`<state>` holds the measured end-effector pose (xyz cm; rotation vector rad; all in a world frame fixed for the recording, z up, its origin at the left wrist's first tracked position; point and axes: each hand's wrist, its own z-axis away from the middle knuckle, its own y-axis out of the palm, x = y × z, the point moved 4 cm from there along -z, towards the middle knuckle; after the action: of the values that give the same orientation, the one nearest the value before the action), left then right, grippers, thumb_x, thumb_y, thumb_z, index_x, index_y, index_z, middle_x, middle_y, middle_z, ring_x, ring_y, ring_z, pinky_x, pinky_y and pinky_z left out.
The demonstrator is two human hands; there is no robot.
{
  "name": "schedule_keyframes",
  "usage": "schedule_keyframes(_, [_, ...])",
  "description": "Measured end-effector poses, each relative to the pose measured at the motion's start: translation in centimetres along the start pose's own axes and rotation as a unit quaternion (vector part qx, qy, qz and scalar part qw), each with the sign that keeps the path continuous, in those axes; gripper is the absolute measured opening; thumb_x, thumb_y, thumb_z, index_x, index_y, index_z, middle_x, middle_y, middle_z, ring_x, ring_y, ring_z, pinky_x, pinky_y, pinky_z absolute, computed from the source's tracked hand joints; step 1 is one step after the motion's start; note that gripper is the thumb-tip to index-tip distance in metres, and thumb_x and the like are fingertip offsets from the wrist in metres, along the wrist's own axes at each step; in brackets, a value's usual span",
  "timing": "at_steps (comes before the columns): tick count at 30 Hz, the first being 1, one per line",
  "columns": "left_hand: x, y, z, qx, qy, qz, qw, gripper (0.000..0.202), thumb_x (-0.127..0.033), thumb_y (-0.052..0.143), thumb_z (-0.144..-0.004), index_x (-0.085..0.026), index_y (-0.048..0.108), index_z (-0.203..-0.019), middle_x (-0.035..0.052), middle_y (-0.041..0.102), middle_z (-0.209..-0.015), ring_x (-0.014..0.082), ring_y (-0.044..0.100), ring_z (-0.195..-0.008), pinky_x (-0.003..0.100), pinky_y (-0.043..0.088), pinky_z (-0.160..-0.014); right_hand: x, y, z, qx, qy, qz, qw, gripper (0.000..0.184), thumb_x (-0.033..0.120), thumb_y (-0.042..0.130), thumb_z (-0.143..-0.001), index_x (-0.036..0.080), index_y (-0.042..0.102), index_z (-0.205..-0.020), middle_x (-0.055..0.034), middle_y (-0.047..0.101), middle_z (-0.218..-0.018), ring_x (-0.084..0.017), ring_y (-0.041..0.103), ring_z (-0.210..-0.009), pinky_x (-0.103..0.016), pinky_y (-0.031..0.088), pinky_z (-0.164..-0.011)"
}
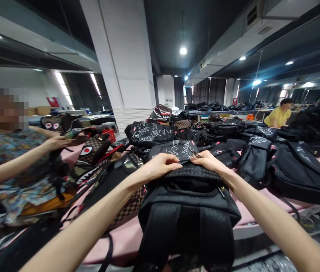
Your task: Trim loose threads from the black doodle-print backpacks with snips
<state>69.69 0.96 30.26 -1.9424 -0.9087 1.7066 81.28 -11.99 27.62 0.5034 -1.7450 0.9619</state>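
A black backpack (188, 200) lies in front of me with its straps toward me and a patterned band along its upper edge. My left hand (164, 165) pinches the fabric at that edge, thumb and fingers close together. Just to its right, my right hand (206, 160) is closed around small dark thread snips (196, 154), whose two points stick out past the fingers. Its fingertips also touch the backpack's edge. Beyond both hands, a black panel with white line drawing (181, 148) shows. What lies directly under my fingertips is hidden.
Black backpacks (304, 173) crowd the pink table (264, 207) on the right. Beside my left arm lies a checkered camouflage bag (128, 204). A co-worker at the left handles a bag (84, 134). Behind the piles stands a white pillar (122, 56); another person (279, 115) leans over farther right.
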Motion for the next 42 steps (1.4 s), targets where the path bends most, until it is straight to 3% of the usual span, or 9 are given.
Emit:
schedule_keyframes(7, [-0.8, 1.3, 2.6, -0.14, 0.094, -0.131, 0.977, 0.021, -0.035, 0.053, -0.076, -0.018, 0.063, -0.078, 0.0001, 0.066, -0.074, 0.0151, 0.058, -0.069, 0.023, 0.042, -0.065, 1.3, -1.9, 5.2, 0.055, -0.063, 0.08, 0.993, 0.016, 0.028, 0.06, -0.064, 0.014, 0.061, -0.073, 0.0023, 0.054, -0.067, -0.01, 0.045, -0.061, -0.022, 0.033, -0.057])
schedule_keyframes(11, [-1.3, 1.6, 4.7, -0.224, 0.155, -0.13, 0.953, 0.022, -0.034, 0.047, -0.081, -0.018, 0.062, -0.085, 0.003, 0.068, -0.084, 0.0159, 0.061, -0.075, 0.024, 0.044, -0.072, 0.6, -3.1, 8.2, 0.001, -0.043, 0.105, 0.994, 0.011, 0.023, 0.058, -0.066, 0.015, 0.06, -0.074, 0.0016, 0.054, -0.07, -0.011, 0.046, -0.064, -0.022, 0.033, -0.06])
schedule_keyframes(21, [1.6, 1.6, 1.9, -0.087, -0.031, 0.058, 0.994, 0.041, -0.05, 0.043, -0.079, -0.015, 0.055, -0.063, 0.0, 0.056, -0.055, 0.0145, 0.052, -0.053, 0.024, 0.04, -0.053, -1.4, -2.2, 6.6, -0.06, 0.029, -0.053, 0.996, 0.024, 0.036, 0.065, -0.06, 0.013, 0.057, -0.058, 0.0027, 0.051, -0.057, -0.009, 0.041, -0.054, -0.023, 0.028, -0.054])
schedule_keyframes(26, [-2.6, 1.1, 6.1, -0.296, 0.147, -0.095, 0.939, 0.026, -0.037, 0.043, -0.084, -0.019, 0.062, -0.085, 0.0035, 0.064, -0.086, 0.0163, 0.058, -0.082, 0.025, 0.043, -0.076, -1.7, -2.5, 6.2, -0.083, 0.04, -0.086, 0.992, 0.025, 0.036, 0.067, -0.056, 0.013, 0.057, -0.054, 0.0031, 0.053, -0.053, -0.01, 0.042, -0.052, -0.023, 0.029, -0.054])
schedule_keyframes(29, [-4.6, 4.1, 7.1, -0.101, 0.198, -0.167, 0.961, 0.026, -0.036, 0.042, -0.085, -0.02, 0.063, -0.086, 0.0037, 0.064, -0.083, 0.0158, 0.057, -0.077, 0.023, 0.042, -0.071, -1.6, -2.4, 5.6, -0.08, 0.028, -0.092, 0.992, 0.024, 0.035, 0.068, -0.055, 0.013, 0.058, -0.055, 0.0028, 0.054, -0.054, -0.01, 0.044, -0.053, -0.023, 0.029, -0.054])
schedule_keyframes(34, [-3.8, 6.1, 4.1, 0.249, 0.077, -0.134, 0.956, 0.04, -0.046, 0.034, -0.087, -0.017, 0.053, -0.067, -0.0006, 0.052, -0.065, 0.0125, 0.045, -0.059, 0.022, 0.033, -0.056, -1.5, -2.9, 4.7, -0.1, -0.009, -0.061, 0.993, 0.03, 0.042, 0.067, -0.06, 0.014, 0.059, -0.055, 0.0035, 0.052, -0.05, -0.01, 0.044, -0.049, -0.023, 0.031, -0.052])
schedule_keyframes(36, [-3.2, 5.6, 2.8, 0.29, 0.062, -0.061, 0.953, 0.042, -0.051, 0.039, -0.083, -0.016, 0.044, -0.06, -0.003, 0.04, -0.059, 0.0101, 0.035, -0.055, 0.022, 0.027, -0.052, -1.6, -4.1, 6.4, -0.177, -0.06, -0.052, 0.981, 0.031, 0.044, 0.064, -0.065, 0.014, 0.064, -0.063, 0.0004, 0.06, -0.059, -0.014, 0.052, -0.057, -0.025, 0.038, -0.057])
schedule_keyframes(39, [-2.0, 4.7, 1.5, 0.245, 0.025, 0.023, 0.969, 0.045, -0.055, 0.048, -0.077, -0.017, 0.036, -0.056, -0.0052, 0.028, -0.056, 0.0083, 0.024, -0.052, 0.023, 0.019, -0.049, -2.5, -5.0, 11.2, -0.274, -0.102, -0.043, 0.955, 0.033, 0.045, 0.057, -0.074, 0.014, 0.066, -0.066, -0.0035, 0.064, -0.063, -0.017, 0.058, -0.064, -0.028, 0.043, -0.065])
schedule_keyframes(42, [-1.0, 5.1, 0.8, 0.222, 0.007, 0.055, 0.974, 0.047, -0.056, 0.053, -0.073, -0.017, 0.034, -0.055, -0.0057, 0.026, -0.054, 0.0078, 0.02, -0.05, 0.023, 0.015, -0.048, -3.8, -2.3, 15.0, -0.168, -0.07, -0.011, 0.983, 0.03, 0.041, 0.058, -0.075, 0.014, 0.067, -0.065, -0.0026, 0.064, -0.06, -0.017, 0.058, -0.061, -0.027, 0.044, -0.062])
